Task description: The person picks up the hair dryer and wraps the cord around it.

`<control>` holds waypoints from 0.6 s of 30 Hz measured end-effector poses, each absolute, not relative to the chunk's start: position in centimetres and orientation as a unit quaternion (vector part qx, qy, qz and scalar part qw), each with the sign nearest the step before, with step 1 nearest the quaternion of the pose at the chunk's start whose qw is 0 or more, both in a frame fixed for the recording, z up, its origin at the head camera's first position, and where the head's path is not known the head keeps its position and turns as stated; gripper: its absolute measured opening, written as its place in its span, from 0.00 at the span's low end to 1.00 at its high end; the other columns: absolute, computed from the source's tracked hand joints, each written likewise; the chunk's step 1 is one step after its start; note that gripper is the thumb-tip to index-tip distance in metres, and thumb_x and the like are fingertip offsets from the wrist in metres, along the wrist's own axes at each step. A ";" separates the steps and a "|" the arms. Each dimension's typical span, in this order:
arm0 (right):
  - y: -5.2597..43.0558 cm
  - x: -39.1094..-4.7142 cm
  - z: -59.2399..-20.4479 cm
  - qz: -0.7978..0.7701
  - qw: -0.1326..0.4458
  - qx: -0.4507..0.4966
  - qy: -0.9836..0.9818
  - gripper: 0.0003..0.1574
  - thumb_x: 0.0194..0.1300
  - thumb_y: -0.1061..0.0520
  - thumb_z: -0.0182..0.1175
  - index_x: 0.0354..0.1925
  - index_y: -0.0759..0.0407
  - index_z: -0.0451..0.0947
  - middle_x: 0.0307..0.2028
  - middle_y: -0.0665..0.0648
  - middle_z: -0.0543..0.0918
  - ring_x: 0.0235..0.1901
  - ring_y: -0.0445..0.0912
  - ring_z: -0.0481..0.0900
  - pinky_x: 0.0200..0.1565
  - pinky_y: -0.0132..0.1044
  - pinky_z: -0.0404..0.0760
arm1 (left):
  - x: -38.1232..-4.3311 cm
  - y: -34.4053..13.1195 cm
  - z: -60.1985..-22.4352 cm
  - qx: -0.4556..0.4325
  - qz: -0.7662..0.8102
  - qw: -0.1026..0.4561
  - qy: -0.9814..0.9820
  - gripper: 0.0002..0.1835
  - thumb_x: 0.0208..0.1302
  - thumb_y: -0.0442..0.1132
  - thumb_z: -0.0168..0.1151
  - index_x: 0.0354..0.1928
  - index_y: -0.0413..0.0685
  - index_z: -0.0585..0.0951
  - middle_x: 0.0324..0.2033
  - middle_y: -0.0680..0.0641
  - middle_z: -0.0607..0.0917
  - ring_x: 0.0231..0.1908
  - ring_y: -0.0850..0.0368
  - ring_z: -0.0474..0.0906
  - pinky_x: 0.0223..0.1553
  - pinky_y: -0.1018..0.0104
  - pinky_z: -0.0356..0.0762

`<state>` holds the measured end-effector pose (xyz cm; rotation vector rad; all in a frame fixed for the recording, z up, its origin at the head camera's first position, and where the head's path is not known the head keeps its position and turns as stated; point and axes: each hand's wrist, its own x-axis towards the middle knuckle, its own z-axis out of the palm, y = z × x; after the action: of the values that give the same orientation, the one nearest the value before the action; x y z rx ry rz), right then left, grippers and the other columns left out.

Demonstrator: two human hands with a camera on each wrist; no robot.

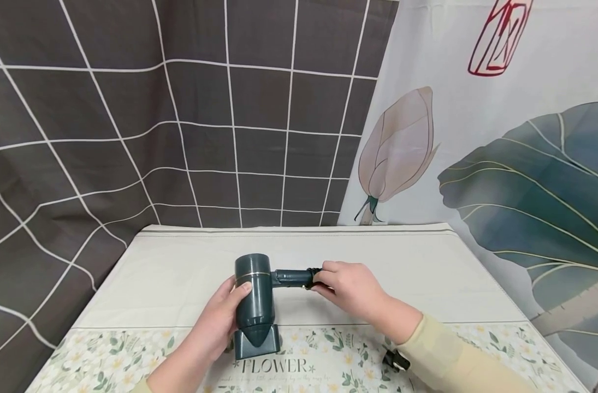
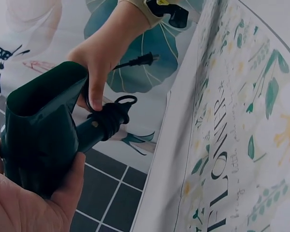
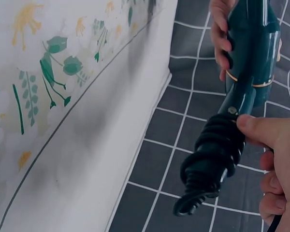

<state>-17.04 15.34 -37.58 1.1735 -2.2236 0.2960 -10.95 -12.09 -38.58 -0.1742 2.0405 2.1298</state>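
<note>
A dark green hair dryer [image 1: 255, 300] with a thin gold ring is held above the table, its flat nozzle [image 1: 257, 343] toward me. My left hand [image 1: 220, 314] grips the barrel, thumb on top. At the handle's end, several turns of black power cord [image 3: 215, 145] are wound round it. My right hand [image 1: 350, 286] holds the cord there, its thumb at the coils and its other fingers curled. In the left wrist view the plug [image 2: 145, 59] hangs loose past the right hand. A small cord loop [image 2: 128, 99] sticks out beyond the handle's tip.
Below lies a table with a white and floral cloth [image 1: 181, 256] printed "FLOWER". A dark grid-patterned curtain [image 1: 259, 147] hangs behind and to the left, and a white sheet with a leaf and flower print [image 1: 416, 54] to the right. A black strap buckle [image 1: 396, 360] is by the right sleeve.
</note>
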 end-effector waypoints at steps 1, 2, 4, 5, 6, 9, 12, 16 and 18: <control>15.3 -17.1 -37.5 0.111 0.300 0.446 -0.836 0.08 0.55 0.52 0.75 0.31 0.48 0.84 0.25 0.42 0.75 0.21 0.34 0.70 0.23 0.28 0.72 | -10.9 -12.1 -38.6 -0.058 0.715 0.094 0.690 0.44 0.69 0.59 0.57 0.77 0.46 0.52 0.58 0.37 0.78 0.53 0.46 0.79 0.58 0.48 0.70; 15.3 -17.1 -37.5 0.110 0.299 0.449 -0.835 0.08 0.55 0.52 0.75 0.31 0.48 0.84 0.25 0.42 0.75 0.21 0.34 0.70 0.23 0.28 0.73 | -10.9 -12.2 -38.5 -0.058 0.712 0.096 0.693 0.44 0.69 0.59 0.57 0.77 0.46 0.52 0.58 0.37 0.78 0.52 0.46 0.80 0.57 0.49 0.72; 15.3 -17.2 -37.5 0.108 0.299 0.456 -0.831 0.09 0.54 0.52 0.75 0.31 0.48 0.83 0.25 0.42 0.74 0.21 0.34 0.70 0.23 0.29 0.73 | -10.9 -12.3 -38.6 -0.058 0.707 0.098 0.698 0.45 0.69 0.60 0.57 0.77 0.46 0.52 0.57 0.38 0.79 0.52 0.46 0.80 0.56 0.48 0.72; 15.3 -17.2 -37.4 0.108 0.299 0.460 -0.829 0.09 0.54 0.52 0.76 0.31 0.47 0.83 0.25 0.42 0.74 0.22 0.34 0.70 0.23 0.29 0.73 | -10.9 -12.4 -38.6 -0.057 0.705 0.098 0.700 0.45 0.69 0.60 0.56 0.78 0.46 0.52 0.57 0.38 0.79 0.52 0.46 0.80 0.56 0.48 0.72; 15.3 -17.2 -37.4 0.108 0.298 0.464 -0.827 0.09 0.54 0.52 0.76 0.31 0.47 0.83 0.25 0.42 0.74 0.22 0.34 0.70 0.23 0.29 0.73 | -10.9 -12.4 -38.6 -0.058 0.703 0.099 0.702 0.45 0.69 0.61 0.56 0.78 0.46 0.52 0.57 0.38 0.79 0.53 0.46 0.80 0.57 0.47 0.72; 15.4 -17.3 -37.4 0.110 0.293 0.476 -0.822 0.08 0.55 0.53 0.75 0.33 0.48 0.84 0.27 0.42 0.75 0.23 0.34 0.71 0.25 0.28 0.74 | -10.9 -12.6 -38.7 -0.057 0.699 0.102 0.705 0.45 0.69 0.62 0.56 0.78 0.46 0.52 0.56 0.39 0.79 0.53 0.47 0.80 0.58 0.46 0.71; 15.5 -17.6 -37.2 0.120 0.281 0.487 -0.818 0.07 0.57 0.54 0.73 0.36 0.50 0.85 0.28 0.42 0.76 0.24 0.33 0.73 0.27 0.28 0.75 | -10.8 -12.8 -38.7 -0.058 0.702 0.106 0.702 0.43 0.69 0.61 0.55 0.77 0.47 0.54 0.55 0.40 0.80 0.51 0.48 0.81 0.56 0.48 0.73; 15.8 -18.0 -36.9 0.136 0.250 0.486 -0.826 0.07 0.61 0.53 0.70 0.40 0.49 0.86 0.30 0.41 0.76 0.25 0.31 0.71 0.28 0.26 0.73 | -10.8 -13.0 -38.8 -0.055 0.707 0.108 0.697 0.41 0.70 0.58 0.54 0.77 0.47 0.55 0.53 0.40 0.82 0.49 0.48 0.81 0.53 0.51 0.75; 16.1 -18.3 -36.9 0.146 0.237 0.479 -0.833 0.08 0.64 0.51 0.68 0.42 0.49 0.87 0.31 0.41 0.76 0.24 0.31 0.70 0.27 0.26 0.72 | -10.8 -13.2 -38.9 -0.054 0.705 0.108 0.699 0.40 0.71 0.57 0.54 0.76 0.47 0.56 0.53 0.40 0.82 0.49 0.48 0.81 0.53 0.52 0.75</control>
<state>-18.31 16.06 -36.85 1.3135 -2.2825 0.3998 -10.85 -13.18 -38.91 -0.1601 2.0549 2.0747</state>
